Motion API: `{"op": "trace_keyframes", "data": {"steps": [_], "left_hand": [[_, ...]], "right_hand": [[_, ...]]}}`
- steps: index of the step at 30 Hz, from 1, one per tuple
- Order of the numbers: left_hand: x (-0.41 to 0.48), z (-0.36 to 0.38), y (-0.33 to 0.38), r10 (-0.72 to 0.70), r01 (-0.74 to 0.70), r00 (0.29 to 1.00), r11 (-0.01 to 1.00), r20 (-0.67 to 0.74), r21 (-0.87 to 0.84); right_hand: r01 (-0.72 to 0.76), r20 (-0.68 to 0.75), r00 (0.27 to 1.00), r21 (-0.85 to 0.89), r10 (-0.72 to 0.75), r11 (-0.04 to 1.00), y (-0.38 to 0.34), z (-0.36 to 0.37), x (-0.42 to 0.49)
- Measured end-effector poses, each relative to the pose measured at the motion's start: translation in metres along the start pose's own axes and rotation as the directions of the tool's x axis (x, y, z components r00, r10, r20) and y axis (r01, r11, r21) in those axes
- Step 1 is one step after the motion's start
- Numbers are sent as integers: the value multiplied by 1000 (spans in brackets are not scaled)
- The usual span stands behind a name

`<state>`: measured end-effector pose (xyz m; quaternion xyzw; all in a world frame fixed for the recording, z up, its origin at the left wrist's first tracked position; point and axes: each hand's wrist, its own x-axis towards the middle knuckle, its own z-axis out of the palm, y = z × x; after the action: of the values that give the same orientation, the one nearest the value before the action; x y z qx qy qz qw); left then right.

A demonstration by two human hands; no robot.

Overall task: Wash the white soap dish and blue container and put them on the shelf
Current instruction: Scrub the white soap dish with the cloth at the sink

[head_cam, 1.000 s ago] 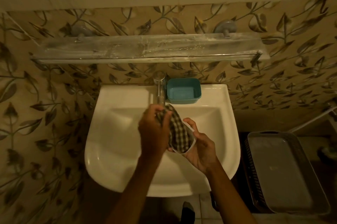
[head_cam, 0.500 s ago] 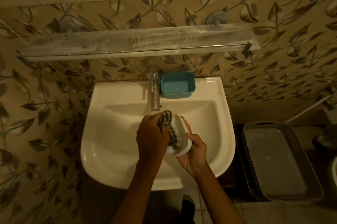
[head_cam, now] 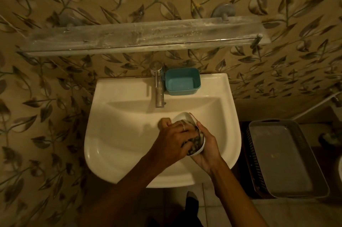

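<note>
Over the white sink basin [head_cam: 120, 140], my right hand [head_cam: 208, 145] cradles the white soap dish [head_cam: 183, 116] from below and the right. My left hand [head_cam: 174, 138] presses a checked cloth [head_cam: 194, 141] into the dish, covering most of its inside. The blue container [head_cam: 182, 81] sits open side up on the sink's back ledge, just right of the metal tap [head_cam: 158, 86]. The glass shelf [head_cam: 140, 36] runs along the patterned wall above the sink, with nothing on it.
A grey plastic basket [head_cam: 285, 158] with a perforated dark side stands on the floor right of the sink. A white pipe [head_cam: 314, 104] runs along the wall at the right. Tiled floor shows below the basin.
My left hand has pushed the cloth deeper into the dish, from its far end toward its near end. Both hands sit a little lower over the basin.
</note>
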<state>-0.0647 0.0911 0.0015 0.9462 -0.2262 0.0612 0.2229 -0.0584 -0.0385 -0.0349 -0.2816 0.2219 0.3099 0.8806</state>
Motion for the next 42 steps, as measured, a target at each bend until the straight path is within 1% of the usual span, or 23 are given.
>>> {"op": "trace_keyframes", "data": {"steps": [4,6,8,13,18,21,23,24,26,27,28,29,30,31,32,33,34,35,36,37,38,40,42], "left_hand": [[20,5,-19,51,-21,992,970,-118,243],[23,7,-24,82,-57,994,950,-69,306],[23,7,-21,-18,20,1000,953,-11,302],[22,1,-7,-355,328,926,925,132,190],[14,5,33,-404,423,898,901,175,-96],[16,-3,25,-472,576,793,786,386,-223],[24,-14,19,-456,695,686,642,566,-325],[29,-18,17,-470,770,619,521,629,-369],[36,-23,12,-533,893,429,128,729,-432],[38,-25,8,-520,881,365,-76,772,-467],[40,-28,4,-499,819,343,-256,796,-513],[42,-30,0,-507,725,330,-404,797,-557],[46,-32,-4,-549,632,324,-481,771,-608],[49,-32,-6,-633,589,327,-443,701,-675],[49,-31,-3,-733,603,351,-300,583,-739],[47,-28,3,-798,648,432,-50,421,-760],[43,-26,9,-787,657,571,268,233,-705],[38,-22,13,-691,590,719,554,71,-588],[33,-19,15,-556,491,831,739,-5,-462],[30,-19,17,-443,421,896,838,19,-346],[28,-19,17,-369,383,924,899,105,-212],[26,-17,19,-292,298,918,954,268,21],[16,-13,23,-201,226,944,972,263,-66]], "right_hand": [[99,-6,995,-88,-100,991,-1,3,-1],[191,35,982,-213,-188,958,-6,4,0],[260,86,966,-348,-246,901,-14,6,2],[311,157,950,-558,-270,770,-29,10,9],[387,142,918,-528,-371,756,-25,8,14],[409,162,908,-547,-387,730,-15,3,13],[433,164,895,-538,-414,724,-9,-1,11],[457,163,883,-520,-441,722,-9,-1,9],[491,171,865,-483,-472,725,-9,0,6],[503,181,858,-479,-480,719,-9,1,5],[506,192,857,-487,-478,712,-7,3,5],[501,205,861,-496,-464,709,-4,6,4],[491,212,868,-495,-448,717,0,8,2],[482,208,874,-477,-438,735,4,10,1],[476,200,879,-443,-433,760,7,10,0],[468,196,884,-401,-425,788,8,9,-2],[454,190,891,-364,-413,813,8,7,-2],[432,178,902,-341,-394,835,7,6,-4],[405,155,914,-330,-374,853,6,4,-5],[378,131,926,-319,-355,869,7,3,-6],[350,108,937,-295,-333,889,7,1,-6],[316,77,949,-235,-306,919,6,-3,-7],[326,78,945,-191,-317,926,1,-4,-7]]}}
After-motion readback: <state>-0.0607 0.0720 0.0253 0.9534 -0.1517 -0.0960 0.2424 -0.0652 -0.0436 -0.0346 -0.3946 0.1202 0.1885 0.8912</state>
